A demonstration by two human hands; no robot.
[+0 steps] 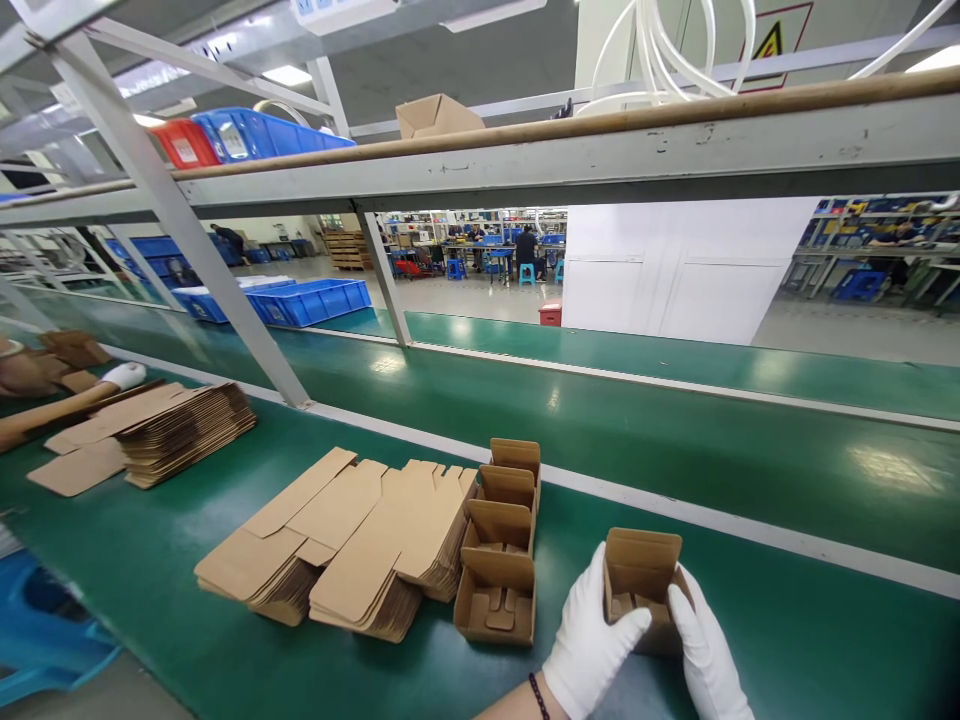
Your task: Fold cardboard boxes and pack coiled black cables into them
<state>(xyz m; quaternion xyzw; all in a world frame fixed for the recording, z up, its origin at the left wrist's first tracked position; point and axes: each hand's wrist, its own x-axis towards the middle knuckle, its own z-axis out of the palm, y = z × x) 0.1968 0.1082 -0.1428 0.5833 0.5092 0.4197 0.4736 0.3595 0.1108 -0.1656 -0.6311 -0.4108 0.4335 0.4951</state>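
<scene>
Between my white-gloved left hand (592, 632) and right hand (706, 645) I grip a small open kraft cardboard box (641, 580), one hand on each side. Its inner folded tabs show inside. Just left of my hands, several similar open boxes stand in a row, the nearest (496, 600) on the green conveyor belt (750, 500). Further left lie stacks of flat, unfolded kraft carton blanks (367, 560), which neither hand touches. A second pile of blanks (184, 430) lies further up the belt.
At the far left, a co-worker's white-gloved hand (124, 376) reaches over the belt near more cartons. A blue stool (45, 625) stands at the lower left. Grey steel shelf frames (525, 160) run overhead, bearing blue and red crates. A large workshop lies beyond.
</scene>
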